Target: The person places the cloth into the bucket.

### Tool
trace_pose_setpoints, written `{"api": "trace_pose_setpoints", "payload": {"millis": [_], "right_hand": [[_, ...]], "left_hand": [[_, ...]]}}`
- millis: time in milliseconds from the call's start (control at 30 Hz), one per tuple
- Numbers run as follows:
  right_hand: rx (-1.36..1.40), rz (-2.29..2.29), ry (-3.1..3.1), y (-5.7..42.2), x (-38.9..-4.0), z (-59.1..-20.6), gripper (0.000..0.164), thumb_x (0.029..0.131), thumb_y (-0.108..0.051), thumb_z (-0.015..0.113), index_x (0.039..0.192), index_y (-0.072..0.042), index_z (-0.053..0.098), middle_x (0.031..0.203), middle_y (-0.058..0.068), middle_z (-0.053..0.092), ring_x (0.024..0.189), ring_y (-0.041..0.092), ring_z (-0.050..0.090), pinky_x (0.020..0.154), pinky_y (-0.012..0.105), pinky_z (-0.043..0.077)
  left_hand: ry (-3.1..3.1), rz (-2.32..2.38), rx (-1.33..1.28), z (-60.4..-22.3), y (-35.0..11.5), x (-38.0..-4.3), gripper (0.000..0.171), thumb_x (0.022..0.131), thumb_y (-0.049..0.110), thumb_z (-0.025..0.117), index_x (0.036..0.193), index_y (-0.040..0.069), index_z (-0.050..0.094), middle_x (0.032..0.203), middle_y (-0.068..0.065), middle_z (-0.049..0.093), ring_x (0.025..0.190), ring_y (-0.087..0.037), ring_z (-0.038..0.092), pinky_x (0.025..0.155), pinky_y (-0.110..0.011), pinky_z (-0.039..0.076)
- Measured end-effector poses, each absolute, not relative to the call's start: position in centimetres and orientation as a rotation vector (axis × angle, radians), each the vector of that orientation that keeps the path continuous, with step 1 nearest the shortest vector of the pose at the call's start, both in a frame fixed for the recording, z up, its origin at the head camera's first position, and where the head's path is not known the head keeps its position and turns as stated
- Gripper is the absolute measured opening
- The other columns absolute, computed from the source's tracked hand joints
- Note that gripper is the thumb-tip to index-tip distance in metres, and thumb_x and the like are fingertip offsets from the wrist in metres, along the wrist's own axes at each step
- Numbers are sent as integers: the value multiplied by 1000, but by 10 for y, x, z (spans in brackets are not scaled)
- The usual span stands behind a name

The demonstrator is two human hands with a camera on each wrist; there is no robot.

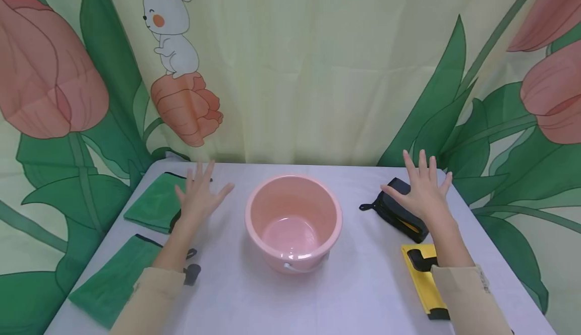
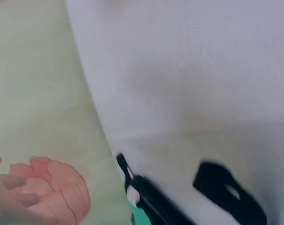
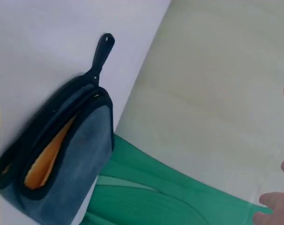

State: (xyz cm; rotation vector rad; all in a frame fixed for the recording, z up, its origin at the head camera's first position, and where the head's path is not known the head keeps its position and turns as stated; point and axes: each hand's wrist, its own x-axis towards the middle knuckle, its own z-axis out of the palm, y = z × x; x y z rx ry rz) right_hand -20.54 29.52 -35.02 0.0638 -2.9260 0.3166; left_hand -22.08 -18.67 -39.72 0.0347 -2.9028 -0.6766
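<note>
A pink bucket [image 1: 293, 224] with a white handle stands upright in the middle of the table. To its left, my left hand [image 1: 198, 196] hovers with fingers spread, beside a green cloth [image 1: 156, 201] with black edging. A second green cloth [image 1: 120, 279] lies nearer, partly hidden by my left forearm. My right hand [image 1: 423, 188], fingers also spread, is above a folded dark cloth [image 3: 83, 164] with a hanging loop and an orange inside. Near my right forearm lies a flat yellow item [image 1: 419, 277] with black parts; its kind is unclear. Both hands hold nothing.
A white cloth covers the table [image 1: 354, 294]. Behind it hangs a curtain [image 1: 308, 72] printed with tulips, a rabbit and a carrot. Black tabs [image 1: 192, 274] stick out beside the left forearm.
</note>
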Motion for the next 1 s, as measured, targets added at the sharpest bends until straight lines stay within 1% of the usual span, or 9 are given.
{"api": "trace_pose_setpoints", "payload": {"millis": [100, 167, 333, 433, 500, 600, 767, 867, 1000], "right_hand": [[66, 324, -2888, 300, -191, -354, 98, 79, -64, 51, 146, -19, -5, 149, 20, -12, 134, 39, -15, 95, 67, -16], [72, 332, -2859, 304, -181, -358, 97, 79, -61, 52, 146, -19, -4, 149, 20, -9, 135, 39, -11, 97, 66, -13], [55, 369, -2799, 312, -159, -371, 96, 79, -56, 57, 147, -15, 2, 149, 22, 2, 135, 40, 1, 100, 66, -5], [29, 383, -2786, 317, -145, -381, 96, 79, -55, 59, 146, -14, 5, 148, 24, 7, 134, 41, 6, 100, 68, 0], [4, 367, -2789, 320, -136, -388, 97, 77, -55, 60, 146, -13, 5, 146, 26, 10, 133, 43, 9, 98, 69, 5], [-47, 343, -2803, 324, -122, -398, 100, 76, -55, 62, 146, -12, 6, 144, 28, 15, 128, 46, 17, 95, 70, 12], [-180, 310, -2874, 329, -104, -418, 104, 73, -59, 62, 146, -10, 5, 140, 31, 18, 120, 51, 23, 89, 71, 19], [-238, 280, -2923, 331, -95, -429, 106, 73, -62, 60, 146, -9, 5, 138, 33, 20, 118, 52, 25, 87, 71, 21], [-279, 251, -3008, 334, -84, -441, 107, 72, -67, 56, 145, -10, 4, 132, 34, 24, 114, 52, 27, 84, 72, 22]], "left_hand": [[-2864, -992, 57, -393, -181, -216, 86, 83, 63, 45, 146, 15, 12, 150, -18, 8, 135, -42, 5, 98, -70, 3], [-2815, -1225, 78, -390, -177, -212, 82, 85, 58, 46, 146, 13, 13, 149, -19, 12, 134, -41, 10, 101, -66, 10], [-2670, -1731, 114, -382, -168, -197, 73, 89, 46, 47, 145, 12, 14, 146, -20, 18, 133, -37, 18, 103, -57, 22], [-2594, -1898, 127, -380, -162, -189, 71, 89, 42, 51, 143, 10, 18, 143, -20, 26, 130, -35, 28, 101, -51, 31], [-2530, -1999, 139, -379, -158, -183, 69, 89, 39, 54, 142, 10, 22, 139, -20, 32, 125, -33, 36, 97, -47, 39], [-2475, -2099, 144, -377, -153, -175, 67, 87, 39, 57, 140, 11, 25, 135, -18, 37, 120, -32, 43, 89, -41, 46], [-2431, -2235, 143, -376, -147, -166, 68, 85, 40, 59, 139, 15, 27, 133, -16, 40, 113, -32, 51, 81, -37, 51], [-2412, -2315, 145, -376, -145, -163, 71, 84, 39, 62, 140, 16, 26, 133, -17, 41, 110, -31, 54, 81, -37, 51], [-2420, -2363, 149, -377, -144, -160, 68, 84, 34, 63, 139, 16, 28, 130, -19, 44, 104, -28, 58, 81, -38, 51]]}}
